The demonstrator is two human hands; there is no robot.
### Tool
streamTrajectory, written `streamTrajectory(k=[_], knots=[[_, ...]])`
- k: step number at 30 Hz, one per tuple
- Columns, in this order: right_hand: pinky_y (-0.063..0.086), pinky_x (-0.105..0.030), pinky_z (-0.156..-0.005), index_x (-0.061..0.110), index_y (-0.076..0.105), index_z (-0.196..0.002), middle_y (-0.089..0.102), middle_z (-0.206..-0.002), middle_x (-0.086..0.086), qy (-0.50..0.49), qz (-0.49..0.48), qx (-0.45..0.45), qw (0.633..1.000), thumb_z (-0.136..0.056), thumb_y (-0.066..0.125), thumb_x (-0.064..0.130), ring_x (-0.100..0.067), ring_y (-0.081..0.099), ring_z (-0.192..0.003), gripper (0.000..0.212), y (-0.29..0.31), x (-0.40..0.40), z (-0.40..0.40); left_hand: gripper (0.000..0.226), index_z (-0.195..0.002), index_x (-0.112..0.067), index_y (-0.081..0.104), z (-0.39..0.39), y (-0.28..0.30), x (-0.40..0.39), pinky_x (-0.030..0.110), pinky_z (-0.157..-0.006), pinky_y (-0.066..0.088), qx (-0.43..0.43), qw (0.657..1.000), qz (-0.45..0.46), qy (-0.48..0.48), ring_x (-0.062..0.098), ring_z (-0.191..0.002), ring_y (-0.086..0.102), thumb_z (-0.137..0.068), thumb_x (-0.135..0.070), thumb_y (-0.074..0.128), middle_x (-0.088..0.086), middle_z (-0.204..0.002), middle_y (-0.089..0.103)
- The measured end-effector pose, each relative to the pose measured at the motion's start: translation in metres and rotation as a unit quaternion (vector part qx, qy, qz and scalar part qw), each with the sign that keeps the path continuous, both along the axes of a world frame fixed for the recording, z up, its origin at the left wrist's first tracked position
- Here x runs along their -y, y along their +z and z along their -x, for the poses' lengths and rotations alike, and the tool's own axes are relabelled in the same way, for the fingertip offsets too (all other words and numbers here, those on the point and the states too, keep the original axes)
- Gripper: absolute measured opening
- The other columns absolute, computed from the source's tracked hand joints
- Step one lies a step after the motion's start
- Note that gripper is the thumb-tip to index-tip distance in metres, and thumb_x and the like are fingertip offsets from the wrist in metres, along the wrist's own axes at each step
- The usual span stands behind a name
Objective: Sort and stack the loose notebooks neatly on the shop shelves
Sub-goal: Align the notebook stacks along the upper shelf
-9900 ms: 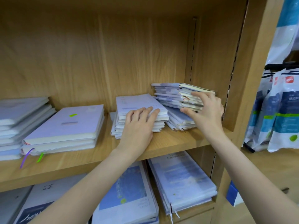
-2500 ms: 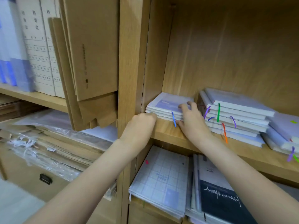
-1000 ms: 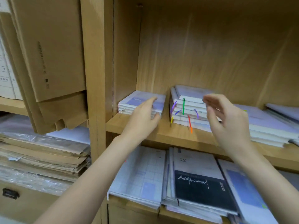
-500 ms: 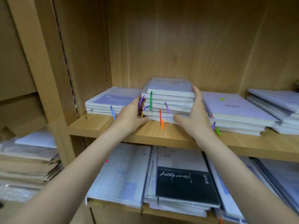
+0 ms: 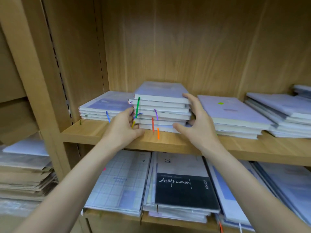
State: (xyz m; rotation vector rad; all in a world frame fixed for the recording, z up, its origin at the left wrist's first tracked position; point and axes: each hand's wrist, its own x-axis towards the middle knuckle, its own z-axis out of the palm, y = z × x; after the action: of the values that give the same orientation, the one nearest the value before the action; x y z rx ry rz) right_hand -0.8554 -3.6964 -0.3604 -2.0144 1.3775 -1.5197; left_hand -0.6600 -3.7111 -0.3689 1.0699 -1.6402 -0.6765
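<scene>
A tall stack of pale lilac notebooks (image 5: 161, 108) with coloured ribbon bookmarks stands on the upper wooden shelf (image 5: 168, 142), its layers slightly offset. My left hand (image 5: 123, 126) grips the stack's left side, fingers curled against the spines and thumb low at the front. My right hand (image 5: 196, 121) presses flat against the right side, fingers reaching up to the top notebook and thumb at the bottom front edge. A lower stack (image 5: 104, 108) lies just left, another (image 5: 235, 115) just right.
More notebook stacks (image 5: 286, 115) sit at the shelf's far right. The lower shelf holds flat books, among them a black-covered one (image 5: 185, 190) and a grid-patterned one (image 5: 121, 180). The wooden upright (image 5: 42, 81) bounds the left; cardboard and paper piles (image 5: 23, 174) lie beyond it.
Over the last second both hands left the leftmost stack and closed in on the sides of the middle stack. In the last half second they have stayed there.
</scene>
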Motion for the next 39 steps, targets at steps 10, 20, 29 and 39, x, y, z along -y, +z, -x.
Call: streamTrajectory(k=[10, 20, 29, 39], knots=[[0.017, -0.005, -0.084, 0.028, 0.010, -0.148, 0.031, -0.146, -0.004, -0.053, -0.027, -0.073, 0.996, -0.072, 0.068, -0.001, -0.016, 0.031, -0.130, 0.100, -0.003, -0.012, 0.001, 0.050, -0.100, -0.035, 0.054, -0.012, 0.013, -0.015, 0.025, -0.094, 0.046, 0.059, 0.993, -0.065, -0.076, 0.007, -0.100, 0.063, -0.058, -0.014, 0.072, -0.010, -0.100, 0.067], [0.035, -0.017, -0.072, 0.036, 0.007, -0.148, 0.050, -0.107, 0.008, -0.072, -0.028, -0.070, 0.995, -0.072, 0.068, 0.004, -0.018, 0.044, -0.095, 0.102, -0.009, -0.017, 0.010, 0.062, -0.106, -0.010, 0.060, 0.001, 0.024, 0.000, 0.039, -0.095, 0.046, 0.146, 0.982, -0.096, -0.076, 0.027, -0.099, 0.063, -0.049, -0.030, 0.076, 0.010, -0.106, 0.068], [0.023, -0.011, -0.072, 0.030, 0.008, -0.149, 0.045, -0.112, -0.001, -0.090, -0.021, -0.095, 0.991, -0.078, 0.067, 0.002, -0.015, 0.040, -0.100, 0.096, -0.008, -0.024, 0.004, 0.056, -0.113, -0.031, 0.048, 0.001, 0.014, -0.004, 0.018, -0.096, 0.043, 0.098, 0.988, -0.090, -0.082, 0.009, -0.109, 0.057, -0.076, 0.004, 0.071, -0.009, -0.116, 0.060], [0.028, -0.019, -0.078, 0.033, 0.012, -0.148, 0.052, -0.124, -0.009, -0.111, -0.002, -0.079, 0.991, -0.080, 0.067, 0.001, -0.026, 0.047, -0.112, 0.093, -0.012, -0.025, 0.002, 0.066, -0.137, -0.023, 0.034, 0.000, 0.029, -0.019, 0.016, -0.096, 0.032, 0.146, 0.972, -0.157, -0.100, 0.008, -0.122, 0.043, -0.083, 0.002, 0.064, -0.012, -0.123, 0.045]])
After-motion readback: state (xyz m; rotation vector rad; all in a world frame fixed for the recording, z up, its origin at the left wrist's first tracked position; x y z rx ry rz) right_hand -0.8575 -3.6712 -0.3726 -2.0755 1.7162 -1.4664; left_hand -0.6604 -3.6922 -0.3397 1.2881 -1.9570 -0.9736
